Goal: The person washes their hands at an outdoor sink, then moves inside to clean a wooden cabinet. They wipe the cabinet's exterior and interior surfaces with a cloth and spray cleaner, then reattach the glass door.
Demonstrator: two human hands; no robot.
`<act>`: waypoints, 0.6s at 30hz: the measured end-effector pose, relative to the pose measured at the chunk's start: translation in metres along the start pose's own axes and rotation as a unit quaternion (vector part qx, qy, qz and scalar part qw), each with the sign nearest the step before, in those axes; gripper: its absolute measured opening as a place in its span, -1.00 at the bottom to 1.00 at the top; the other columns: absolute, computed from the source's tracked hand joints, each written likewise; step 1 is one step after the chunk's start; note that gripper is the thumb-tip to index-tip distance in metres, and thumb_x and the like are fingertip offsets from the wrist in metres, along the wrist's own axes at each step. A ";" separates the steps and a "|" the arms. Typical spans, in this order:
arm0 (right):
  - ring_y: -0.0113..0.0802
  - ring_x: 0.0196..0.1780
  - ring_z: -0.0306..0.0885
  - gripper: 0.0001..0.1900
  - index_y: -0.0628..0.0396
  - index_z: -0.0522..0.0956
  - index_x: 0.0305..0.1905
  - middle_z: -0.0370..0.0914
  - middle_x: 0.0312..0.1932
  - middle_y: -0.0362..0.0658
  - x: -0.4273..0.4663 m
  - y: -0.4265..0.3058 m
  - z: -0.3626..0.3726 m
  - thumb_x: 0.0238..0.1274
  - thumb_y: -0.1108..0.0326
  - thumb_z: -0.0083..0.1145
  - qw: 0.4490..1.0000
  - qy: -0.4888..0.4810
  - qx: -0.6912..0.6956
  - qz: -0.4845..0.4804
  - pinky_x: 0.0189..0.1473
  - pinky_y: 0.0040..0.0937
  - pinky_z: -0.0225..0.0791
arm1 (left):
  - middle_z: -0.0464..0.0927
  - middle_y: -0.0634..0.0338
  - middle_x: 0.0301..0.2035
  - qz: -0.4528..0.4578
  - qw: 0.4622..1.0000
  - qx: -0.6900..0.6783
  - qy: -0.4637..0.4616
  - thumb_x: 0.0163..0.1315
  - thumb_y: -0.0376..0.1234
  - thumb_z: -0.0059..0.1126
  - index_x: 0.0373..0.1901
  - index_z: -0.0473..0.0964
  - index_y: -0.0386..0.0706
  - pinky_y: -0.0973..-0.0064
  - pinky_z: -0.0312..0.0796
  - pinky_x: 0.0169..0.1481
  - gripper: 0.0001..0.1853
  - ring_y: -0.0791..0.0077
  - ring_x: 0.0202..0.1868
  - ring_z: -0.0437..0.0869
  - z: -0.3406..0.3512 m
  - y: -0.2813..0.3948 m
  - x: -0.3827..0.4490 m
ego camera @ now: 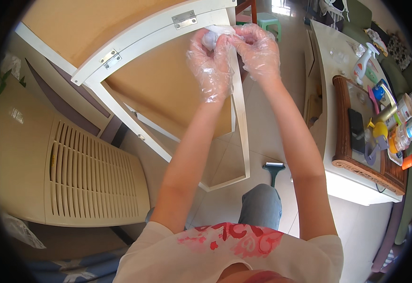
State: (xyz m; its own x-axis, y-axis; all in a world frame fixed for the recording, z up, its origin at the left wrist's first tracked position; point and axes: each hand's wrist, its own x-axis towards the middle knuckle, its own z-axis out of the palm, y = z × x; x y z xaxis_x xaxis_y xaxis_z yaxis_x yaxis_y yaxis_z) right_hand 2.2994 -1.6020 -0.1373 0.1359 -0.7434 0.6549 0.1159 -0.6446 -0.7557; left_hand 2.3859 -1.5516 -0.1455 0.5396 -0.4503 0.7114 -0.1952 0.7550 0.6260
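Thin clear plastic gloves cover both hands. Between them is a crumpled white cloth or tissue, bunched around a rounded pale lump. My left hand grips the bunched part, thumb up against it. The fingers of my right hand pinch its other end. Both hands are over the right side of a white wooden frame, near its top corner; whether they touch it I cannot tell. A tan panel lies behind the frame. Two metal hinges, one left and one right, join the frame to another white-edged tan board.
On the left stands a beige floor-standing appliance with a slatted grille. A squeegee lies on the tiled floor by my knee. To the right, a table holds a spray bottle, a phone on a carved wooden tray, and several bottles.
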 end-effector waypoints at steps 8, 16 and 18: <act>-0.51 -0.40 0.49 -0.90 0.18 0.57 -0.37 0.58 -0.43 -0.19 0.010 -0.006 0.013 -0.01 0.48 0.30 0.985 0.106 -0.038 -0.133 -0.29 -0.51 0.40 | 0.46 0.21 -0.34 -0.018 0.988 0.143 0.053 0.27 -0.38 0.08 -0.19 0.40 -0.29 0.63 0.37 -0.18 -0.82 0.62 -0.33 0.42 0.009 -0.003 0.005; -0.21 -0.20 0.54 -0.93 0.13 0.59 -0.38 0.57 -0.26 -0.11 0.020 -0.041 0.033 0.05 0.42 0.11 0.958 0.000 0.016 -0.285 -0.18 -0.40 0.40 | 0.50 0.15 -0.33 -0.014 0.994 0.023 0.109 0.19 -0.42 0.14 -0.24 0.42 -0.33 0.49 0.40 -0.22 -0.82 0.51 -0.34 0.50 0.003 -0.005 0.005; -0.18 -0.19 0.53 -0.90 0.12 0.61 -0.34 0.57 -0.28 -0.11 0.022 -0.038 0.031 0.05 0.44 0.09 0.921 0.011 -0.086 -0.379 -0.15 -0.39 0.42 | 0.49 0.17 -0.30 -0.047 0.987 -0.099 0.117 0.18 -0.46 0.14 -0.22 0.43 -0.29 0.55 0.39 -0.21 -0.84 0.56 -0.33 0.48 0.000 -0.001 0.002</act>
State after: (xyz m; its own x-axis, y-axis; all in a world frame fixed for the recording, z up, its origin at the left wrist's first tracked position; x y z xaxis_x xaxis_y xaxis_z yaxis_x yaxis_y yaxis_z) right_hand 2.3281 -1.5877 -0.0942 0.0593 -0.0703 0.9958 0.0117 -0.9974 -0.0711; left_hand 2.3873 -1.5526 -0.1448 0.7266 -0.4185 0.5450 0.0164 0.8035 0.5950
